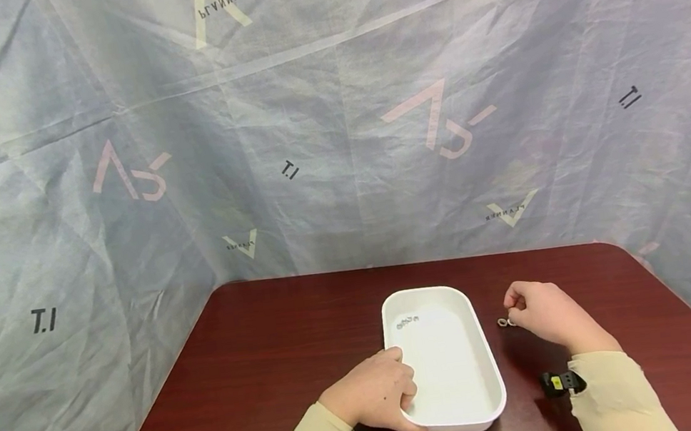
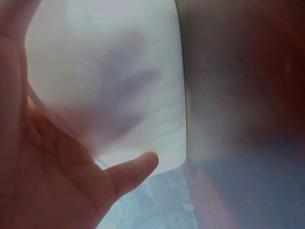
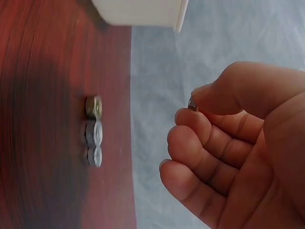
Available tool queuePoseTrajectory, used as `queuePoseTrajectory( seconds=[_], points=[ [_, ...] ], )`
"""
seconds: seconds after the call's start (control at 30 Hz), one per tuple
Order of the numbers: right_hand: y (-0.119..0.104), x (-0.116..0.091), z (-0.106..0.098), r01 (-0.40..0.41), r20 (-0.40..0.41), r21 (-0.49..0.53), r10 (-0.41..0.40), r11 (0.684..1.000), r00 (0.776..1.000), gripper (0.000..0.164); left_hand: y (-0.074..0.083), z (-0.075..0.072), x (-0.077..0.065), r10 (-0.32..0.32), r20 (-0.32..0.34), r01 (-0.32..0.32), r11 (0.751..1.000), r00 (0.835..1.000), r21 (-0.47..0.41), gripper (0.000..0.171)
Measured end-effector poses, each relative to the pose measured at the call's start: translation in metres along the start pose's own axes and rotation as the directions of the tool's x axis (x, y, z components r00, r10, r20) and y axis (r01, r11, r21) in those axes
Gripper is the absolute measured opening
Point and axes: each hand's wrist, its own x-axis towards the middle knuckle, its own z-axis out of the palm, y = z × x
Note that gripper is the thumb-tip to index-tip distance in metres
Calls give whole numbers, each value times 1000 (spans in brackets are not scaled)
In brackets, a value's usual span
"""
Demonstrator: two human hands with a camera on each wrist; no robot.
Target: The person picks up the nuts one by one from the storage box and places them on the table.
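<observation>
My left hand (image 1: 376, 390) grips the near left wall of a white rectangular tray (image 1: 493, 378), fingers over the rim and thumb outside. In the left wrist view, dark finger shapes show through the tray's wall (image 2: 162, 105). Several small metal nuts (image 1: 407, 322) lie inside the tray, toward its far left corner. To the right of the tray, my right hand (image 1: 548, 313) pinches a small metal nut (image 3: 192, 104) between thumb and forefinger, above the table. Below it, a brass-coloured nut (image 3: 94, 107) and two silver nuts (image 3: 94, 133) stand out in a row on the tabletop.
The dark red wooden table (image 1: 270, 340) has rounded far corners. A grey printed cloth (image 1: 323, 139) hangs behind it and along its sides. Both wrists wear black straps, with a small device (image 1: 560, 383) visible on the right one.
</observation>
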Motion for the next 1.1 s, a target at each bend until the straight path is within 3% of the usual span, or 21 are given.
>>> queuePoseTrajectory(
  seconds=[0.3,0.63,1.1],
  points=[
    [25,-3,-2,-42,2,-7,42,999,999,8,0,0,1,-3,-14,3,1000,1000,0,57],
    [47,-2,13,-105,44,-8,105,994,993,6,0,0,1,-6,-6,6,1000,1000,5,57],
    [58,1,19,-116,65,-38,118,993,991,6,0,1,1,-16,2,16,1000,1000,-11,58]
  ],
)
